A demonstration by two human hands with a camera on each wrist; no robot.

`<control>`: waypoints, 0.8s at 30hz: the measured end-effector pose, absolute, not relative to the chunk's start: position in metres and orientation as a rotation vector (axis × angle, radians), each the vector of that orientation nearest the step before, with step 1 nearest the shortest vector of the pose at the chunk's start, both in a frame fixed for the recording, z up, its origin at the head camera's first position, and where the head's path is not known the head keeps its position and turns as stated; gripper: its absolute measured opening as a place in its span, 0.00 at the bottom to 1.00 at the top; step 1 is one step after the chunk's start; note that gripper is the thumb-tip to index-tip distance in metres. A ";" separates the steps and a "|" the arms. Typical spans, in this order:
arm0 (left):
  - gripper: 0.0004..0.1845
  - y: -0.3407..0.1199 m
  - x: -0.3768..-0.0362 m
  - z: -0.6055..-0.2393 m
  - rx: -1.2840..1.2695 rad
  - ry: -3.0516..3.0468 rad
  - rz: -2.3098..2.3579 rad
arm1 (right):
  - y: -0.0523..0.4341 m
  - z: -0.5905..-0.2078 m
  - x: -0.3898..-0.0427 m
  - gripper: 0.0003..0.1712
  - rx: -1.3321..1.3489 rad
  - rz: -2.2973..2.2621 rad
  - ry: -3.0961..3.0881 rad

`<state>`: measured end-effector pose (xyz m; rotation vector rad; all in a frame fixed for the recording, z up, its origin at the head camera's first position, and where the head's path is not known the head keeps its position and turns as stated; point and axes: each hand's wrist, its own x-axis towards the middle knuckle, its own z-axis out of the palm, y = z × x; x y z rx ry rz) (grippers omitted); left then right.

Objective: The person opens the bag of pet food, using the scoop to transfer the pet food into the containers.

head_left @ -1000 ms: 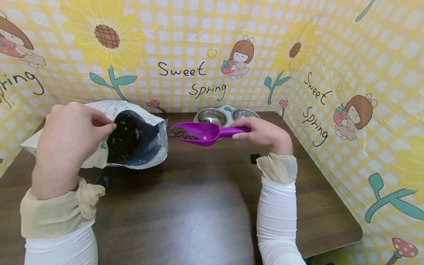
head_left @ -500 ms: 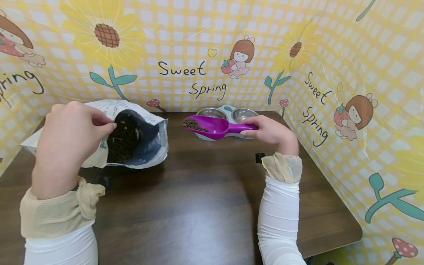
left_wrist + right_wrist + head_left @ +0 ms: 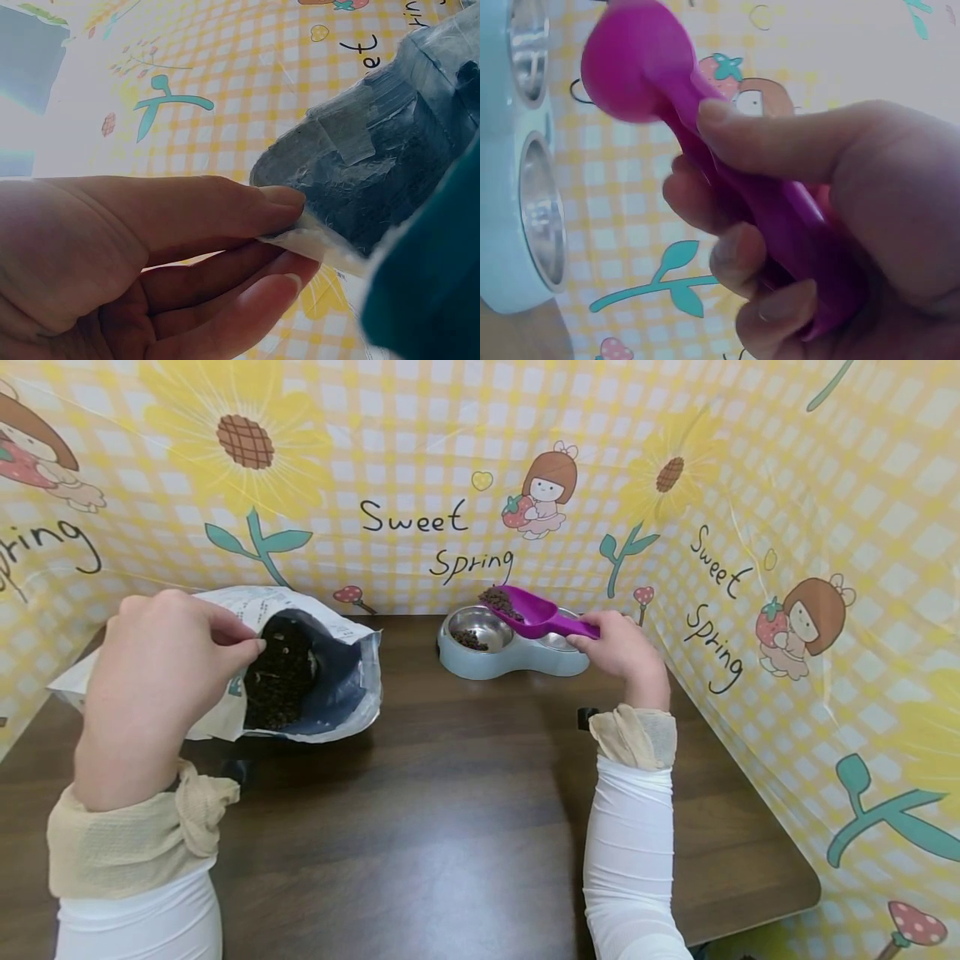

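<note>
My left hand (image 3: 161, 685) pinches the rim of a white bag (image 3: 341, 724) between thumb and fingers; the bag's mouth gapes to the right, showing dark kibble (image 3: 277, 693) inside. In the left wrist view the bag's lip (image 3: 322, 244) runs between thumb and fingertips. Fingers of my right hand (image 3: 626, 652) curl round the handle of a purple scoop (image 3: 536, 614). Brown kibble (image 3: 501, 602) fills the scoop's front, which is held over the double pet bowl (image 3: 487, 667). Some kibble (image 3: 468, 640) lies in the left steel bowl; the scoop partly hides the right one.
Everything stands on a dark wooden table (image 3: 420, 827). A patterned yellow checked cloth (image 3: 405, 452) rises behind the table and along its right side. Black bands show at both wrists.
The right hand has carried the scoop rightward and up, from beside the bag to above the pet bowl, tilting its front upward in view. The left hand and bag stay put.
</note>
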<state>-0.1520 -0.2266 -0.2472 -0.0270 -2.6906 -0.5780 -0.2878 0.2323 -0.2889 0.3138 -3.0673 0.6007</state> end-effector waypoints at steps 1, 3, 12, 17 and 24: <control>0.09 -0.227 -0.152 -0.247 -0.028 -2.691 -0.577 | 0.232 -0.290 -0.289 0.15 0.290 0.578 -3.069; 0.09 -0.226 -0.152 -0.247 -0.031 -2.690 -0.575 | 0.231 -0.292 -0.291 0.15 0.244 0.531 -3.066; 0.09 -0.226 -0.152 -0.247 -0.034 -2.688 -0.578 | 0.225 -0.302 -0.297 0.18 0.131 0.368 -3.032; 0.09 -0.226 -0.153 -0.248 -0.033 -2.691 -0.583 | 0.219 -0.306 -0.298 0.17 0.129 0.288 -2.997; 0.09 -0.227 -0.153 -0.248 -0.038 -2.683 -0.577 | 0.204 -0.308 -0.300 0.13 0.119 0.221 -2.920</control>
